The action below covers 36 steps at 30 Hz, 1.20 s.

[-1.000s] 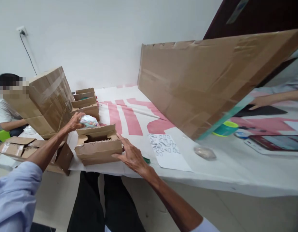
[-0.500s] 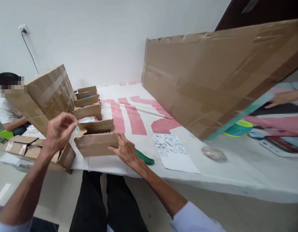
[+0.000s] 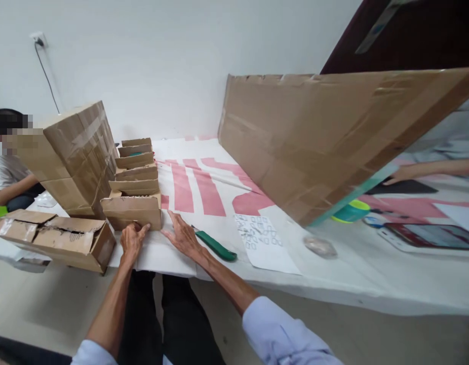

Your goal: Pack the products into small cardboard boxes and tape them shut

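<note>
A small open-topped cardboard box [image 3: 131,210] stands on the table in front of me, nearest of a row of similar open boxes [image 3: 138,161]. My left hand [image 3: 131,242] touches the lower front of this box with curled fingers. Whether something is inside those fingers is hidden. Beside the box's right front corner, my right hand [image 3: 183,237] lies low over the cloth with its fingers spread and nothing in it. A green-handled cutting tool [image 3: 216,246] rests just right of that hand.
A closed long carton [image 3: 67,238] sits at left before a tall cardboard box [image 3: 75,152]. A large cardboard panel [image 3: 314,137] leans on the right. Nearby lie a marked paper sheet [image 3: 267,243], a clear packet [image 3: 320,247], a tape roll [image 3: 350,210] and a phone [image 3: 428,235]. Two co-workers are partly visible.
The nearest box has shifted left and back, up against the row. My left hand has come down from the air to its front. My right hand has let go of its right end.
</note>
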{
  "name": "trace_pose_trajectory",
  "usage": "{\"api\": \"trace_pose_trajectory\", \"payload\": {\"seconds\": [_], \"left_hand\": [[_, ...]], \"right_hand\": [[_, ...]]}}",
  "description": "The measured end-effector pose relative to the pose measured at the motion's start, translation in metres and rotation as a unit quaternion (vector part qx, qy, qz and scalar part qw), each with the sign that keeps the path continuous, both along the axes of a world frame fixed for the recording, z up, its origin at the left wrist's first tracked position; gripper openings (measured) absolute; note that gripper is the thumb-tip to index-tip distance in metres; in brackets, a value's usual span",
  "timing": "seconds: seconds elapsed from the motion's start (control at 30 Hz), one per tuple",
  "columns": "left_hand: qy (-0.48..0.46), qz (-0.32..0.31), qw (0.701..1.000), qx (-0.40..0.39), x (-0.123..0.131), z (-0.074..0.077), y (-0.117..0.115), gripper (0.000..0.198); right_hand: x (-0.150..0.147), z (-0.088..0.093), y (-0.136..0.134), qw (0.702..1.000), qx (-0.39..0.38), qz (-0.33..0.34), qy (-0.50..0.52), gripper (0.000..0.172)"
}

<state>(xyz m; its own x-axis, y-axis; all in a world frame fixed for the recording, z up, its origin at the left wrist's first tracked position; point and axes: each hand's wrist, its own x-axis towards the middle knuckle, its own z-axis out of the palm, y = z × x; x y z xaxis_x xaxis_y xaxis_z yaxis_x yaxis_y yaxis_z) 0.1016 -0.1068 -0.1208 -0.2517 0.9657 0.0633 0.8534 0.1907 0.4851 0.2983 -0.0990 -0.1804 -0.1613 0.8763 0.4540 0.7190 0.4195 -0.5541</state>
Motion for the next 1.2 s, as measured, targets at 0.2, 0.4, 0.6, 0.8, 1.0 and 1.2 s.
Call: {"api": "trace_pose_trajectory", "payload": {"seconds": [0.2,0.4,0.6,0.8,1.0,1.2], "left_hand": [[0.004,0.026,1.000,0.012,-0.009,0.000,0.041,0.042],[0.008,0.025,1.000,0.017,-0.019,0.000,0.059,0.044],[-0.007,0.019,0.999,0.025,-0.016,-0.004,0.065,0.045],[-0.013,0.010,0.999,0.033,-0.016,-0.003,0.074,0.043],[-0.009,0.009,0.999,0.031,-0.016,-0.002,0.080,0.046],[-0.015,0.004,0.999,0.031,-0.018,-0.007,0.084,0.044]], "right_hand": [[0.010,-0.026,-0.011,0.996,0.013,0.008,-0.093,0.025],[0.009,-0.025,-0.010,0.993,0.012,0.006,-0.113,0.017],[0.009,-0.023,-0.011,0.993,0.004,0.001,-0.119,0.016],[0.009,-0.021,-0.011,0.993,-0.001,-0.003,-0.116,0.014],[0.010,-0.023,-0.011,0.993,-0.001,-0.002,-0.119,0.015],[0.010,-0.021,-0.010,0.993,-0.003,0.000,-0.115,0.016]]}}
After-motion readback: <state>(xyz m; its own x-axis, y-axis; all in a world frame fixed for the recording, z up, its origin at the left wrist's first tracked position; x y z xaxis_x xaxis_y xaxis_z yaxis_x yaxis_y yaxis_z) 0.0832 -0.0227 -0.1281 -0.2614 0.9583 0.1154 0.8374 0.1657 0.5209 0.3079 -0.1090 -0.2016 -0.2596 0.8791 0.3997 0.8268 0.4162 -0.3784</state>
